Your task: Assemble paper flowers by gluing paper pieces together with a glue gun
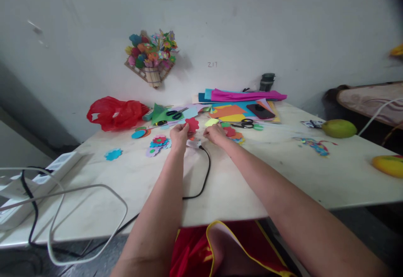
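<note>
My left hand pinches a red paper flower by its left edge and holds it up above the table. Close by, my right hand has its fingers closed; whatever they hold is hidden. A pale yellow paper piece shows just behind those fingers, and I cannot tell if they touch it. Below and between both hands lies a small white device with a black cable. Layered paper flowers lie left of my left hand. Beside my right wrist are red and orange paper flowers.
Scissors, a phone and coloured sheets lie at the back. A red plastic bag sits back left. Power strip and loose white cable are at left, a green mango at right.
</note>
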The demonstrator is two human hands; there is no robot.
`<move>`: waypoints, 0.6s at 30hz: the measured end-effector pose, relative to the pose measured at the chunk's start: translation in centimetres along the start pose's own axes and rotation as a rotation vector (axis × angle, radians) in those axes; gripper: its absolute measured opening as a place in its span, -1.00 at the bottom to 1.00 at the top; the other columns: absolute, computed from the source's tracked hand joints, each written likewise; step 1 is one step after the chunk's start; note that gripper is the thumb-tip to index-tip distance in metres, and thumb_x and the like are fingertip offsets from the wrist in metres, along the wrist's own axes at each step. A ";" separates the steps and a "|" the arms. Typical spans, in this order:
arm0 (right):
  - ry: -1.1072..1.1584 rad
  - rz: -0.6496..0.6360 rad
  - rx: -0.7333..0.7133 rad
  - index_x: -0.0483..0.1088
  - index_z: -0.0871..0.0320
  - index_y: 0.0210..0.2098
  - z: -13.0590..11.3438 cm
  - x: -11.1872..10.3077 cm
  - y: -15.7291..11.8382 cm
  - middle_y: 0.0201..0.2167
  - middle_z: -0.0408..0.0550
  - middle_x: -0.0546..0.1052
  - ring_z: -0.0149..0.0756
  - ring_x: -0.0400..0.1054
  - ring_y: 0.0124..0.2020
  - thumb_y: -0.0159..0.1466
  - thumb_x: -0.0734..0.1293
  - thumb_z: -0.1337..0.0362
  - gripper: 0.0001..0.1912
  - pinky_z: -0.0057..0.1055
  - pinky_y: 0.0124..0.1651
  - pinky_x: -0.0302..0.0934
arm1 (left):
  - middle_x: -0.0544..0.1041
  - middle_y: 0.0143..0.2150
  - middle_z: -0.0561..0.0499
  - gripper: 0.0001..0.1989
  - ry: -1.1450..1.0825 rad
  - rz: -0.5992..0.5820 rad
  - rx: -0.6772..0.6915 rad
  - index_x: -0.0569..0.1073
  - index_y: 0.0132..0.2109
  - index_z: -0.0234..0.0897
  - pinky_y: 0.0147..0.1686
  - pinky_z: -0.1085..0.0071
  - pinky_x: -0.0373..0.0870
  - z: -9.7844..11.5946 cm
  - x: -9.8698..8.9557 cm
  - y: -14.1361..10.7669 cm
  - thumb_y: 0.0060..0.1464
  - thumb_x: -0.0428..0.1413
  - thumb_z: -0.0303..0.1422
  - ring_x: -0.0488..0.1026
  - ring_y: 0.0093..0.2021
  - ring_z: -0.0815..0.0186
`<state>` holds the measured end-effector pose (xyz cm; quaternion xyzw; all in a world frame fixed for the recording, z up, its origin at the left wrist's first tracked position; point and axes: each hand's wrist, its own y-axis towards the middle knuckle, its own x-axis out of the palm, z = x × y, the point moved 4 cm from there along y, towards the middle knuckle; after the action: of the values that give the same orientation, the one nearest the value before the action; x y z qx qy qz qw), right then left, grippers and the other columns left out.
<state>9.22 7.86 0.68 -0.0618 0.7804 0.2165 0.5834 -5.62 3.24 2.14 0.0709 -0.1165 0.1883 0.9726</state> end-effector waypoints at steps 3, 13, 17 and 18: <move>0.021 -0.004 0.009 0.57 0.14 -0.21 0.1 -0.2 -0.1 -0.21 0.08 0.58 -0.13 0.37 -0.07 0.25 0.26 0.26 -0.75 -0.29 0.03 0.08 | 0.49 -0.60 0.01 -0.88 -0.016 0.005 -0.006 0.39 -0.40 -0.36 -0.40 0.35 0.52 0.1 -0.1 0.1 -0.04 0.17 -0.40 0.54 -0.51 0.26; 0.092 0.120 0.002 0.55 0.10 -0.21 -0.9 -2.2 -0.7 -0.22 -0.02 0.60 -0.24 0.41 -0.15 0.29 0.18 0.20 -0.69 -0.37 -0.05 0.11 | 0.49 -0.55 0.02 -0.89 -0.069 0.085 0.030 0.39 -0.34 -0.37 -0.42 0.43 0.48 1.1 -0.6 -0.3 0.01 0.15 -0.40 0.54 -0.51 0.31; 0.145 0.034 -0.058 0.50 0.06 -0.14 -3.7 -2.1 -1.2 -0.19 -0.05 0.59 -0.23 0.43 -0.17 0.26 0.21 0.08 -0.67 -0.42 -0.24 0.16 | 0.50 -0.50 0.01 -0.84 -0.110 0.199 0.092 0.38 -0.32 -0.36 -0.37 0.41 0.48 1.6 -1.6 0.0 0.00 0.15 -0.34 0.54 -0.49 0.32; 0.141 -0.004 -0.079 0.48 0.05 -0.10 -4.5 -1.9 -1.4 -0.17 -0.05 0.58 -0.21 0.43 -0.16 0.23 0.23 0.04 -0.65 -0.41 -0.23 0.17 | 0.50 -0.49 0.01 -0.84 -0.111 0.219 0.106 0.38 -0.31 -0.35 -0.36 0.40 0.48 1.7 -1.9 0.1 0.01 0.14 -0.33 0.54 -0.48 0.32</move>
<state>6.34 4.45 3.11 -0.1016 0.8102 0.2409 0.5245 -7.66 2.36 3.31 0.1192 -0.1670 0.2952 0.9331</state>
